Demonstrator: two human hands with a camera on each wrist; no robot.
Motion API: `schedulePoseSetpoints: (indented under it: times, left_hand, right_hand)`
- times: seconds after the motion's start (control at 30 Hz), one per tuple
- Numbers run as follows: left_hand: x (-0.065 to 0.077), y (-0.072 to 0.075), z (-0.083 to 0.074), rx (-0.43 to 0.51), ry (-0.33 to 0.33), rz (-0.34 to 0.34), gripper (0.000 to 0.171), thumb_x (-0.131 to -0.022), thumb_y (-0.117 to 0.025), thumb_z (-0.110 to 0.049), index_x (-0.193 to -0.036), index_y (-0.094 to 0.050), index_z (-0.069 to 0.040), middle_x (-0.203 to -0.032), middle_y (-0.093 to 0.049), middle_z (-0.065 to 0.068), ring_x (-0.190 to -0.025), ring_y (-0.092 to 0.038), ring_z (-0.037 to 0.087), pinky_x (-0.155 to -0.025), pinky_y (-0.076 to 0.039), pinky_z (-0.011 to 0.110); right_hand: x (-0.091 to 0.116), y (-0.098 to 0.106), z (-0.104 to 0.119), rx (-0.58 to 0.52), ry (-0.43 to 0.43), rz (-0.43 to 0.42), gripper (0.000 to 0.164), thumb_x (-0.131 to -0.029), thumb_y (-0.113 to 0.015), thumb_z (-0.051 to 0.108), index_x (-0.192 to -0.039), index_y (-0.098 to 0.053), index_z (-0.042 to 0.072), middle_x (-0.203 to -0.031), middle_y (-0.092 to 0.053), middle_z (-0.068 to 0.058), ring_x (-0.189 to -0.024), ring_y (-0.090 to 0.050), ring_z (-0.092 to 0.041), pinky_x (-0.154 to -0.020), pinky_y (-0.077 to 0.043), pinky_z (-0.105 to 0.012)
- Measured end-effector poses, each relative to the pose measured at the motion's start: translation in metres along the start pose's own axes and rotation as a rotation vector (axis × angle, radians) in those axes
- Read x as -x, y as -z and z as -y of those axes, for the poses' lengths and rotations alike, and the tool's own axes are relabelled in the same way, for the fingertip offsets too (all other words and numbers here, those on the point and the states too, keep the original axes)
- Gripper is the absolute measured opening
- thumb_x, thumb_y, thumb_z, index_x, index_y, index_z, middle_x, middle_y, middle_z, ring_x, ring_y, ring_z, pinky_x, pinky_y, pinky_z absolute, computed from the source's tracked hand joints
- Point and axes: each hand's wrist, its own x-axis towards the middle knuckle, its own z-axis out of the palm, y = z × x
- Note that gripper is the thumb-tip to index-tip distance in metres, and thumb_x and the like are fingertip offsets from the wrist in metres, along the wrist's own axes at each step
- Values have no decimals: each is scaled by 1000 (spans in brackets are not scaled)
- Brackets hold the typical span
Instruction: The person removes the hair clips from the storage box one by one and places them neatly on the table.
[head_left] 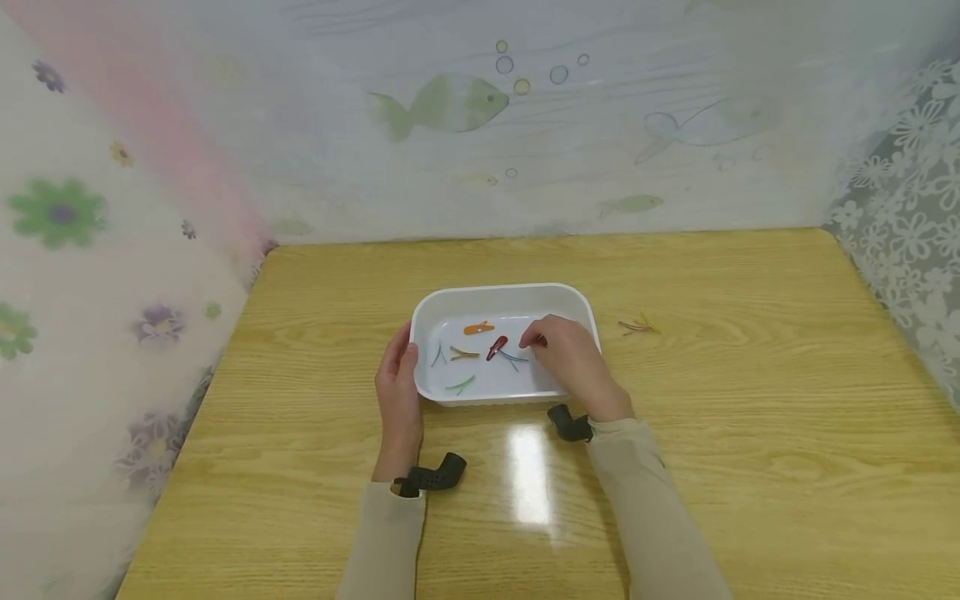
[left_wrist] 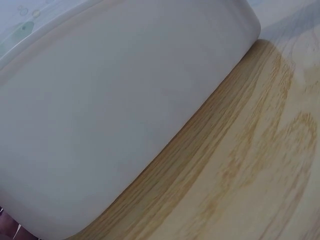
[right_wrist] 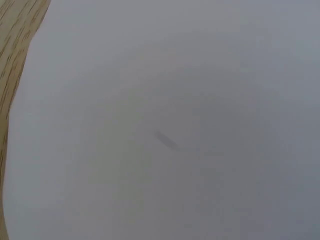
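A white plastic tray stands on the table, with hair clips lying in it. My left hand grips its left end, thumb at the rim and fingers along the outer wall. The right hand reaches over the near right side, its fingers bent and fingertips close beside a blue hair clip. A red snap clip overlaps that clip. Also inside are an orange clip, a yellow-brown clip, a pale blue clip and a green clip. I cannot tell whether the right fingertips pinch anything.
On the wooden table, right of the tray, lie red and yellow clips close together. A wall painted with fish rises behind the table's far edge. Black wrist mounts sit on both wrists.
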Motion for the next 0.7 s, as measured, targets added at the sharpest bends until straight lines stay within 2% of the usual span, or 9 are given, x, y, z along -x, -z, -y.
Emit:
schedulePoseSetpoints:
  times: [0.13,0.33,0.53,0.7]
  left_hand:
    - [1,1,0,1,11,1,36,-95,-43,-19,-130,-45,-9,-131,-45,4,-120,-41,19,-98,-35,37]
    - [1,1,0,2,3,10,37,-95,-43,-19,-130,-45,-9,-131,-45,4,-120,-41,19,-98,-35,37]
    - [1,0,-1,8,-4,8,37,-95,-43,-18,-130,-45,-7,-131,-45,5,-120,-41,20,-98,-35,37]
    - [1,0,-1,7,-1,0,36,-95,-43,-17,-129,-45,-7,-131,-45,6,-120,-41,21,-98,-34,38]
  right_hand:
    - [0,0,0,-20,-12,0,15,-79,-58,-1,-79,-69,9,-83,-62,0,-81,-55,-17,-74,-44,-30]
    - [-1,2,1,-60,-30,-27,11,-81,-62,5,-89,-68,10,-87,-63,0,-80,-55,-16,-73,-44,-31]
    - [-1,5,1,-81,-14,-72,10,-81,-64,8,-89,-68,12,-87,-63,2,-77,-55,-14,-69,-44,-29]
    - [0,9,3,-96,7,-74,11,-82,-64,9,-91,-68,13,-86,-62,4,-75,-53,-13,-65,-43,-27]
